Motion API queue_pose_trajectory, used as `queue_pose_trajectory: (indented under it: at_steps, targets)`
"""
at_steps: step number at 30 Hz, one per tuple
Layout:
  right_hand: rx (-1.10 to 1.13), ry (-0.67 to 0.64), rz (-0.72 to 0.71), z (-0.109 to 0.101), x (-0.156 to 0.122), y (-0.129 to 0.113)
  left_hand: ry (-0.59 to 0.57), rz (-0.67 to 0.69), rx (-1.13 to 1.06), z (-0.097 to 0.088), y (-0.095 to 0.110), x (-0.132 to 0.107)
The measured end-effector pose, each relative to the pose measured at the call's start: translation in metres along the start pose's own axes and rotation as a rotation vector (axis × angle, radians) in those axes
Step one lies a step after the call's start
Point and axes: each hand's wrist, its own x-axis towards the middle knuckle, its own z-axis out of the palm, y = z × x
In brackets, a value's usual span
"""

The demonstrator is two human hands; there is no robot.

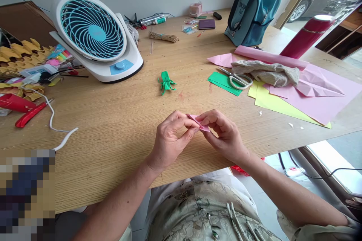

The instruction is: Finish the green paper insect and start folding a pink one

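Both hands meet just above the near middle of the wooden table (pixel 118 120). My left hand (pixel 169 139) and my right hand (pixel 223 133) pinch a small folded piece of pink paper (pixel 199 123) between thumbs and fingertips. Most of the paper is hidden by the fingers. A finished green origami figure (pixel 166 82) lies on the table a little beyond the hands.
A white and teal fan (pixel 96 35) stands at the back left beside yellow paper shapes (pixel 19 54) and red tools (pixel 29 115). Scissors (pixel 239 80), green, yellow and pink sheets (pixel 316 94), a cloth (pixel 267 72), a teal bag (pixel 251 15) and a red flask (pixel 307 35) sit right.
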Motion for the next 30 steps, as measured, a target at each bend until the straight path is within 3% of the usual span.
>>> queue_pose_trajectory:
  at_steps: [6, 15, 30]
  targets:
    - [0.053, -0.024, 0.007, 0.003, 0.002, -0.006, 0.082, 0.163, 0.115, 0.0, -0.002, -0.005]
    - [0.011, 0.035, -0.02, 0.003, 0.0, -0.003, 0.061, 0.289, 0.181, 0.0, -0.006, -0.011]
    - [0.005, 0.019, -0.052, 0.0, -0.002, -0.003, -0.02, 0.193, 0.017, -0.001, -0.004, -0.004]
